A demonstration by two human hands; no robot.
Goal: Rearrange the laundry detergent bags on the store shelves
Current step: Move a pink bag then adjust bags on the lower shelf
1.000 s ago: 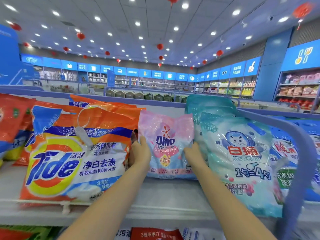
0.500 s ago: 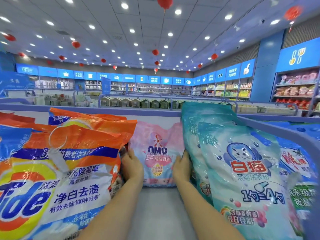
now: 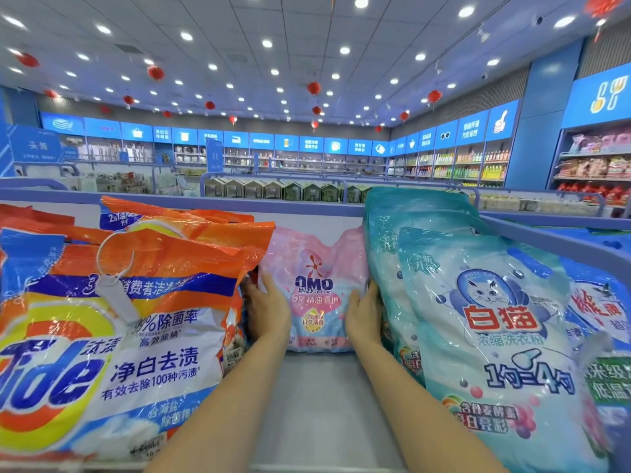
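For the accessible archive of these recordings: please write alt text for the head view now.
A person's left hand and right hand grip the sides of a pink OMO bag standing at the back of a grey shelf. Orange Tide bags crowd its left, teal cat-logo bags its right; a blue-lit store lies beyond.

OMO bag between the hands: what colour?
The OMO bag is pink, pale blue near the bottom; head view.

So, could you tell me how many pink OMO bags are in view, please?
1: the pink OMO bag stands at the back, held between the left hand and right hand; others may hide behind it.
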